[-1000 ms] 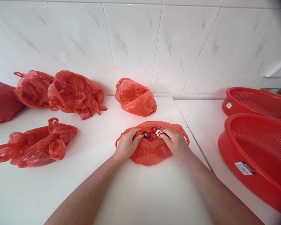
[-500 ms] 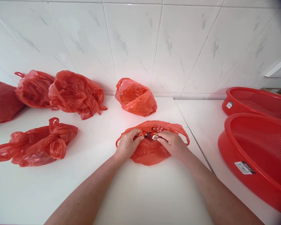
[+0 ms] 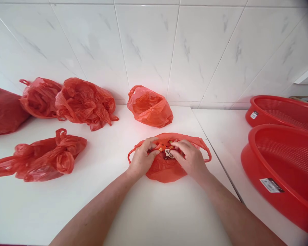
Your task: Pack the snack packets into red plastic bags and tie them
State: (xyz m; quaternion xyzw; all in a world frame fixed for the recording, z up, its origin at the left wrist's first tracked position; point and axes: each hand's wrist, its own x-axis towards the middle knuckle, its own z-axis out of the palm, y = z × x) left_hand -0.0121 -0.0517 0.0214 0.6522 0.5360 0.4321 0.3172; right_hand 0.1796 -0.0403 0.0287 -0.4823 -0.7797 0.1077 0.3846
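Two hands are in at the flattened red bag [image 3: 166,174], left hand [image 3: 141,158] on its left, right hand [image 3: 190,158] on its right, thumbs and fingers just slightly parted at the small wrapped packets [image 3: 169,153] in its middle; whether either grips one, I can't tell! Right behind it sits a crumpled bag [image 3: 150,112].

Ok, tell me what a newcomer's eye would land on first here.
Probably the two big red baskets on the right, bold against the white counter. Then the left hand and right hand, mid-picture over an open red bag, with small printed packets between them. More red bags sit behind and to the left.
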